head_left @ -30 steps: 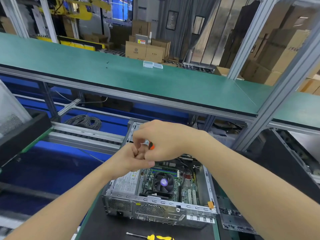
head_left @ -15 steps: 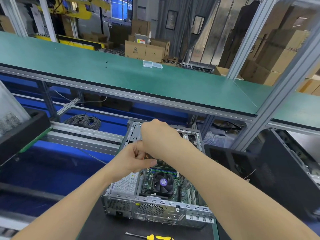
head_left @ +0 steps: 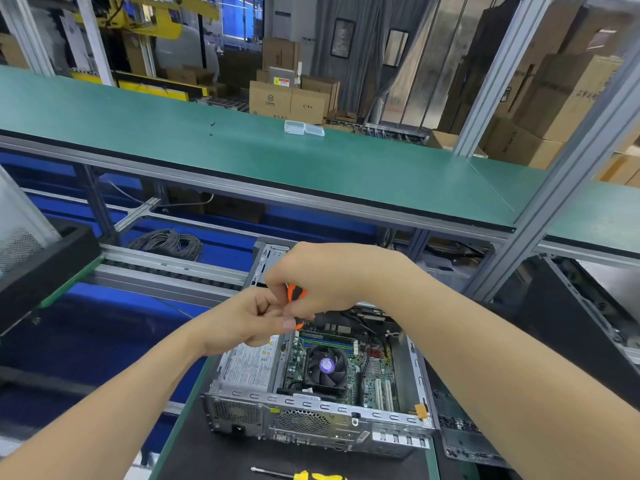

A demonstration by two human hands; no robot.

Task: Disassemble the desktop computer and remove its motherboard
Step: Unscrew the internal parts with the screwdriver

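**Open case, board still seated: both hands busy on a driver above it**

Change noted. A second ago a small silver piece showed between the fingertips beside the orange handle; half a second ago the right hand covered everything. Now the orange shows again and the silver piece does not. We take this as work on the tool itself, perhaps a bit being fitted, though the knuckles hide the join. For the task it means no screw is being turned yet.

Holdings, counted:

- Hands, two. The right hand [head_left: 332,278] is clenched round the driver [head_left: 295,292] from above. The left hand [head_left: 249,322] meets it from below, fingers curled, thumb pinching the driver's lower end.
- Case [head_left: 311,407], one, lid off, directly beneath the fingers and reaching toward us.
- Motherboard [head_left: 375,372], one, seated in the case floor below and to the right of the fingers, untouched.
- Fan [head_left: 325,367], one, on the motherboard just under the fingers.
- Power supply [head_left: 251,365], one, under the left hand's knuckles.
- Drivers, two: the orange one in the fingers, and a yellow driver [head_left: 311,476] lying on the mat [head_left: 207,455] well short of the fingers, at our edge.
- Boxes [head_left: 304,128], two, clear, side by side on the shelf [head_left: 173,133] far beyond the fingers.
- Coil [head_left: 169,242] of cable, one, beyond and left of the fingers.
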